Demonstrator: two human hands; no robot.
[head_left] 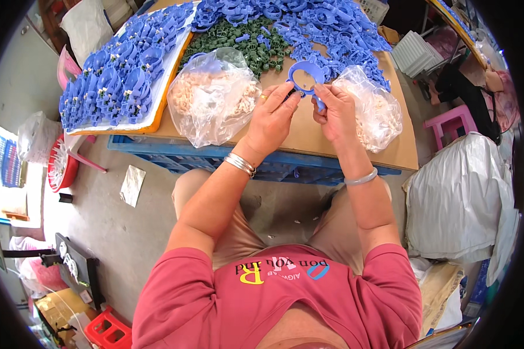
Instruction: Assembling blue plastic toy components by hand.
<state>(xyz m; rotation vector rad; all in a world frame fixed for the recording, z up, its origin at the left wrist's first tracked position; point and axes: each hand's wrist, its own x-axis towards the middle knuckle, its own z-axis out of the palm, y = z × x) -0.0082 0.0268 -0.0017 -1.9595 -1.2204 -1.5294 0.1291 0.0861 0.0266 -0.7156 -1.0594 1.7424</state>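
Above the table's near edge, both hands hold a blue plastic ring-shaped part [294, 65] upright. My left hand [275, 113] grips its lower left side, where a small dark piece sits by the fingertips. With thumb and fingers pinched, my right hand [337, 110] holds a small blue plastic piece [319, 104] against the ring's lower right. Clear bags of small pale parts lie beside the hands, one bag [206, 99] at the left and another bag [374, 110] at the right. Fingers hide just where the pieces meet.
Behind the hands are piles of dark green parts [244, 47] and loose blue parts [340, 29]. A white, orange-edged tray [164, 93] at the left bears rows of blue assemblies. A blue crate [215, 160] is under the cardboard tabletop. At the right stand a pink stool [451, 123] and white sack [457, 186]; another person sits beyond.
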